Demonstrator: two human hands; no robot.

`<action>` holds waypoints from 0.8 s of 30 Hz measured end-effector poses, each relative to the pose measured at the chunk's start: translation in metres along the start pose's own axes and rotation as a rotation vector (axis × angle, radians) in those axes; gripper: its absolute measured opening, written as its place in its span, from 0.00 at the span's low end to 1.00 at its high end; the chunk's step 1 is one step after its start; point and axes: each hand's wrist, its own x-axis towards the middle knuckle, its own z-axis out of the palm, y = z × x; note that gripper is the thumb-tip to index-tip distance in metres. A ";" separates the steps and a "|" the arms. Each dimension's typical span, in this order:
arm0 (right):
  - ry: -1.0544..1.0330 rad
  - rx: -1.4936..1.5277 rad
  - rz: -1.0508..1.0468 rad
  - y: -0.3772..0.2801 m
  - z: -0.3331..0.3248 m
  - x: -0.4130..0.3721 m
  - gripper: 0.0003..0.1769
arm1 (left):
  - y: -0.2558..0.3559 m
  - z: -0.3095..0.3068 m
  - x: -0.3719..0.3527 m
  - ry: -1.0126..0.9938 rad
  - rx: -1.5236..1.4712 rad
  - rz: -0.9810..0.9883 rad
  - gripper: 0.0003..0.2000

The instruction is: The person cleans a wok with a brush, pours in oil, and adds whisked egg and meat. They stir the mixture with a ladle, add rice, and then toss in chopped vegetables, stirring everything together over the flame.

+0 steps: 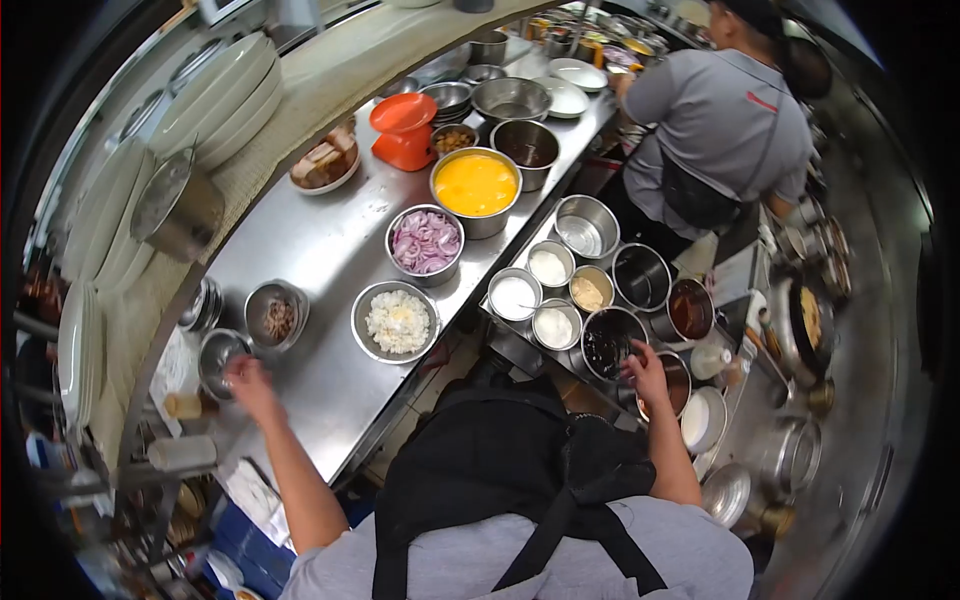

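Note:
On the left, my left hand (250, 382) reaches to a small metal bowl (213, 365). Its fingers overlap the bowl's near rim and are smeared by motion. Just beyond sits another metal bowl (262, 295) with brownish chopped pieces in it. My right hand (645, 373) is over the right-hand counter, its fingers bent and slightly apart at the rim of a dark-coated pot (603, 340). Beneath that hand, a second pot (678, 385) with reddish-brown contents is partly covered. Between my arms, a bowl of white rice (398, 322) stands on the steel counter.
Sliced red onion (427, 242) and yellow liquid, like beaten egg (475, 185), fill metal pots farther along. An orange kitchen scale (403, 130) stands behind. Canisters of white powder (514, 297) crowd the right counter. A co-worker (715, 130) stands ahead right, near a pan (805, 320).

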 end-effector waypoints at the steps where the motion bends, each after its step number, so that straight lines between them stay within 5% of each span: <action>1: -0.018 -0.029 0.026 0.012 0.001 -0.027 0.27 | -0.020 0.012 -0.007 -0.030 -0.128 -0.309 0.15; 2: -0.031 -0.052 0.052 0.020 0.005 -0.049 0.27 | -0.036 0.020 -0.007 -0.070 -0.245 -0.620 0.20; 3: 0.020 -0.034 0.055 0.019 0.008 -0.073 0.27 | -0.058 0.025 -0.001 -0.030 -0.189 -0.617 0.25; 6: -0.414 -0.797 0.193 0.017 0.021 -0.159 0.28 | -0.067 0.036 0.022 -0.108 -0.130 -0.630 0.29; 8: -0.368 -0.876 0.067 0.074 0.019 -0.206 0.28 | -0.111 0.044 0.056 -0.094 -0.168 -0.711 0.34; 9: -0.273 -0.837 0.098 0.068 0.021 -0.243 0.27 | -0.177 0.040 0.099 -0.235 -0.136 -0.699 0.34; 12: -0.136 -0.490 0.390 0.050 0.023 -0.308 0.26 | -0.130 0.061 0.080 -0.310 -0.117 -0.648 0.29; 16: 0.104 -0.350 0.458 0.121 0.008 -0.392 0.24 | -0.119 0.066 0.045 -0.388 0.053 -0.524 0.29; 21: 0.534 -0.015 0.791 0.205 -0.002 -0.495 0.23 | -0.108 0.059 -0.021 -0.415 0.178 -0.355 0.27; 24: 0.606 0.162 0.843 0.224 0.007 -0.552 0.20 | -0.103 0.055 -0.061 -0.433 0.223 -0.252 0.27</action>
